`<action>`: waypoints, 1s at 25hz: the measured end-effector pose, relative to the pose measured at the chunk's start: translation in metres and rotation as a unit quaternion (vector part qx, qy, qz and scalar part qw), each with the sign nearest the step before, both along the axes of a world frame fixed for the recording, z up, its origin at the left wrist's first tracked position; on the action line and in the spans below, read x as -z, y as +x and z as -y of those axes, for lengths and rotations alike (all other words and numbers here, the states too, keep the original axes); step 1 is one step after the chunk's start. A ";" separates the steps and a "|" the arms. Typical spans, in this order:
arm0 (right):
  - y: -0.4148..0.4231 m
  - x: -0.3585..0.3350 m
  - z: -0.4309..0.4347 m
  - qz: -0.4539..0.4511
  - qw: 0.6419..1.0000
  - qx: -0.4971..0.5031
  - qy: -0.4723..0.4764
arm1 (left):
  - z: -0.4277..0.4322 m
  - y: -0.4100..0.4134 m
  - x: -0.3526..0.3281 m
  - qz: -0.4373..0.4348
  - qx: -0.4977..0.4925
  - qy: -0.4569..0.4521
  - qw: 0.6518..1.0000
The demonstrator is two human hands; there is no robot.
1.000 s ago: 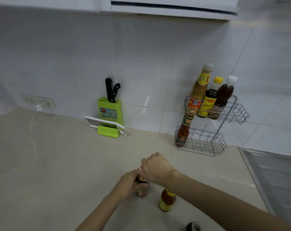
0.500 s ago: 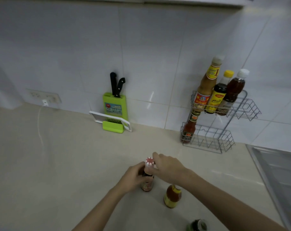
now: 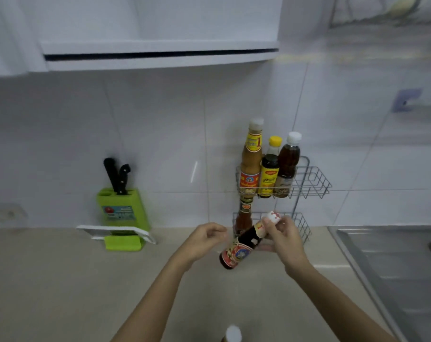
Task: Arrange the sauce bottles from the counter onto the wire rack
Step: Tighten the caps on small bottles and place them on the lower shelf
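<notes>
While the right hand [image 3: 284, 239] grips a dark sauce bottle [image 3: 244, 244] by its neck, just under the white and red cap [image 3: 272, 216], the bottle hangs tilted in the air above the counter [image 3: 61, 280], base down to the left and cap up to the right. It is in front of the lower basket of the wire rack [image 3: 305, 183], close to it; whether it touches the wire cannot be told. The left hand [image 3: 204, 239] is just beside the bottle's body with its fingers loosely curled, holding nothing and apart from the glass.

On the rack's upper basket stand three bottles side by side: a tall orange one [image 3: 251, 164] at the left, a dark one with a yellow cap [image 3: 269, 169] in the middle, and a brown one with a white cap [image 3: 287, 164] at the right. The right part of that basket is bare wire. In the lower basket a red bottle [image 3: 243, 215] stands upright at the left end, partly behind the held bottle.

At the bottom edge of the view a white bottle cap [image 3: 233, 333] shows, blurred. Against the tiled wall to the left sits a green knife block [image 3: 122, 211] with two black-handled knives [image 3: 118, 176], and a white board [image 3: 115, 233] lies in its front slot. A steel sink [image 3: 394, 267] lies at the right.
</notes>
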State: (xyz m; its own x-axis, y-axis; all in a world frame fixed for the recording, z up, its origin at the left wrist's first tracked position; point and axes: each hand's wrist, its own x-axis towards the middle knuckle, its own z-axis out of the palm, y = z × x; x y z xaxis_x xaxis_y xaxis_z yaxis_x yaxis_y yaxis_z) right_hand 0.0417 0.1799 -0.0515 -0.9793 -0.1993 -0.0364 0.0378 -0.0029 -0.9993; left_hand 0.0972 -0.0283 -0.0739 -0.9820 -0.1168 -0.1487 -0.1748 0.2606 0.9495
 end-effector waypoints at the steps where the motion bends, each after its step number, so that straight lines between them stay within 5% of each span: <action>1: -0.011 0.009 -0.013 0.036 0.997 0.060 -0.025 | 0.001 -0.007 0.009 0.014 -0.048 0.022 0.998; 6: -0.069 0.047 -0.063 0.141 0.955 0.229 -0.128 | -0.007 -0.043 0.061 0.069 -0.137 0.096 0.983; 13: -0.127 0.066 -0.058 0.093 0.950 0.260 -0.146 | -0.024 -0.093 0.117 0.080 -0.180 0.100 0.975; 20: -0.139 0.074 -0.017 -0.041 0.992 0.097 0.069 | -0.038 -0.116 0.138 0.102 -0.150 0.124 0.976; 25: -0.149 0.079 0.007 -0.147 0.955 -0.031 0.256 | -0.046 -0.115 0.140 0.104 -0.146 0.144 0.973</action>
